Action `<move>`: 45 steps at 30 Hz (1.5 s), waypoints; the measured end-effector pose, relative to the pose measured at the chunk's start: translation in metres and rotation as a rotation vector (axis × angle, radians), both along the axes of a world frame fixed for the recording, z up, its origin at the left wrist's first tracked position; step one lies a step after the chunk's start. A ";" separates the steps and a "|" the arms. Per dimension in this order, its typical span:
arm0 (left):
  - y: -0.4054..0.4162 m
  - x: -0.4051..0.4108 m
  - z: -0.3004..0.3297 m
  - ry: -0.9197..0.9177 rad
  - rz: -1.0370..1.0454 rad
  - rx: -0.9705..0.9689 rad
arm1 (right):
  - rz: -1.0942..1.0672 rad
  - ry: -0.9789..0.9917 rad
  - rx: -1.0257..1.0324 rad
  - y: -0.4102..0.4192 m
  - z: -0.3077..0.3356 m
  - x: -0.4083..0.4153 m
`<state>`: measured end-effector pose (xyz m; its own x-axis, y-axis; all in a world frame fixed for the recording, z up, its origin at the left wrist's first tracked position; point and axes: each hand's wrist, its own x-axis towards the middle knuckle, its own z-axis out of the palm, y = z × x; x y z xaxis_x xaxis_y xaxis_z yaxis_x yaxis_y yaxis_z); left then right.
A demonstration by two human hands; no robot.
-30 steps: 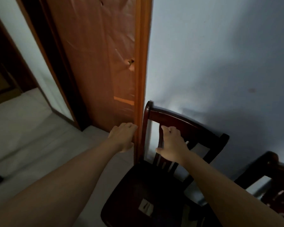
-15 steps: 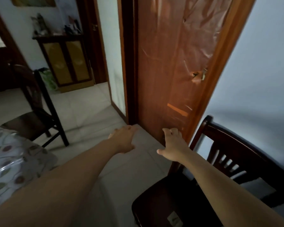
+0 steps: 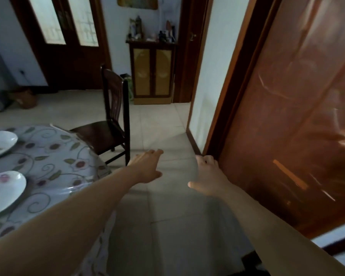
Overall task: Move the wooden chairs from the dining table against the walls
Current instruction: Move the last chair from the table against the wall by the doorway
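A dark wooden chair (image 3: 112, 128) stands at the far side of the dining table (image 3: 54, 168), its seat tucked toward the table's edge. The table wears a floral plastic cloth. My left hand (image 3: 147, 166) is stretched out over the floor, empty, fingers apart, just right of the chair's rear leg and not touching it. My right hand (image 3: 207, 176) is also empty with fingers spread, held out near the foot of the orange-brown door (image 3: 299, 120). A dark corner of another chair (image 3: 251, 259) shows at the bottom right, mostly hidden by my right arm.
Two white plates (image 3: 2, 188) lie on the table. A small wooden cabinet (image 3: 151, 72) with bottles on top stands against the far wall, beside a doorway. Dark glazed doors (image 3: 66, 42) fill the back left. Pale floor tiles (image 3: 159, 216) stretch ahead between table and door.
My view has swung left, from the chair against the wall to the dining table. My right hand has let go of that chair's backrest; both hands now hang empty in the air.
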<state>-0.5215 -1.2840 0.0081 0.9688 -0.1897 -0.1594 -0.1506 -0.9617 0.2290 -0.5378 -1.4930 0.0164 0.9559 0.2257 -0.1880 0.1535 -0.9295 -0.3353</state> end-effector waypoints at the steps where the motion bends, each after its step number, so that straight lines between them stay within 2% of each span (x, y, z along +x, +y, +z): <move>1: 0.016 0.010 0.000 0.005 0.019 0.001 | 0.017 0.000 -0.003 0.014 0.000 0.013; 8: 0.093 0.064 0.001 0.007 0.118 -0.016 | 0.107 0.003 -0.042 0.086 0.005 0.083; 14: 0.121 0.123 0.004 -0.021 0.144 -0.028 | 0.188 -0.033 -0.048 0.128 0.009 0.154; 19: 0.137 0.192 0.006 -0.016 0.175 -0.018 | 0.233 -0.030 -0.046 0.154 0.009 0.227; 26: 0.166 0.310 0.007 0.000 0.304 -0.001 | 0.343 -0.011 -0.010 0.192 0.015 0.373; 38: 0.248 0.444 0.003 -0.012 0.379 -0.002 | 0.372 -0.064 -0.017 0.291 -0.011 0.532; 45: 0.322 0.530 -0.001 -0.044 0.392 -0.056 | 0.365 -0.088 -0.029 0.363 -0.010 0.609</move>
